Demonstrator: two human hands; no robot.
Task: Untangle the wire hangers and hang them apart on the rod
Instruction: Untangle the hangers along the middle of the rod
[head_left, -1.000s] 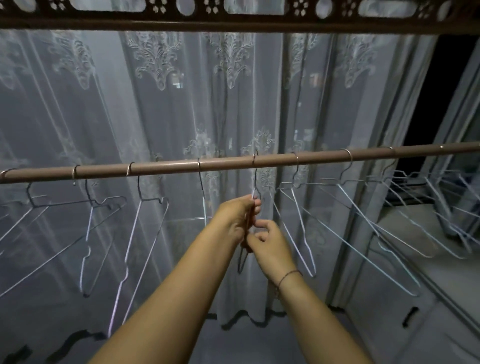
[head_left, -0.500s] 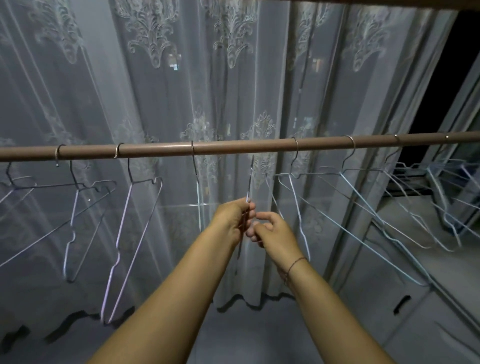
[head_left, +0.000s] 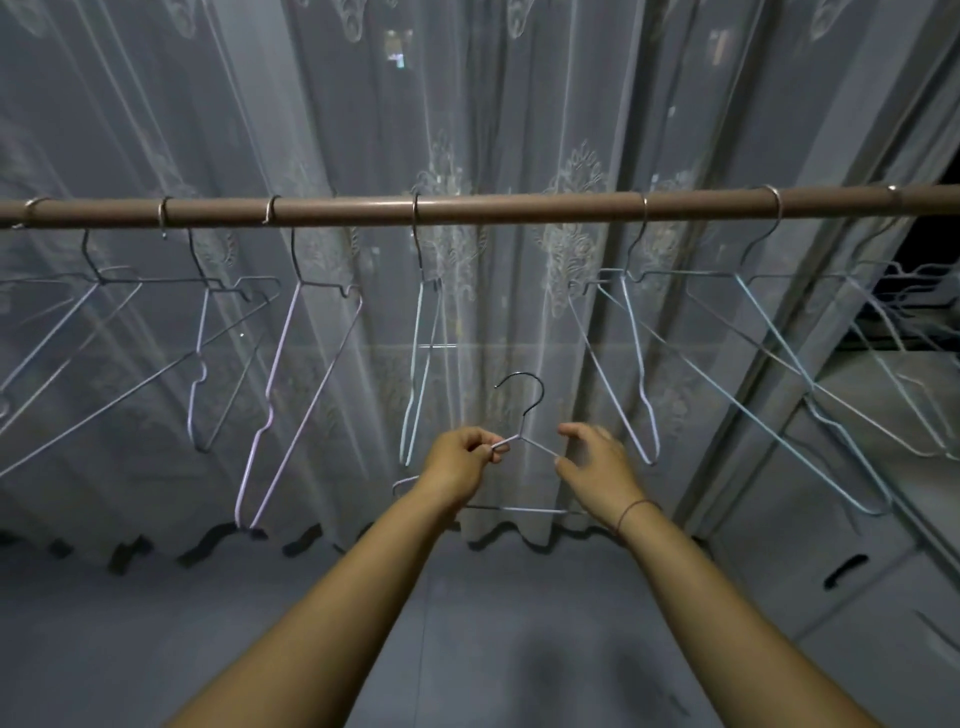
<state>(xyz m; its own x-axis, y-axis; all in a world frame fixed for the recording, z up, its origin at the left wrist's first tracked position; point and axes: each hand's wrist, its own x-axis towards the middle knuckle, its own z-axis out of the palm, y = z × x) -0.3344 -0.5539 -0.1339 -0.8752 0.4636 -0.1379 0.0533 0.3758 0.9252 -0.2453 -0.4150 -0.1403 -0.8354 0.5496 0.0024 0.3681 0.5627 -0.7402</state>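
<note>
Wire hanger (head_left: 520, 435), one, below rod (head_left: 519, 207): hook above fingertips. Left hand (head_left: 457, 462) pinches its left shoulder; right hand (head_left: 597, 462) half-curled beside right shoulder, grip indistinct, blurred.
</note>
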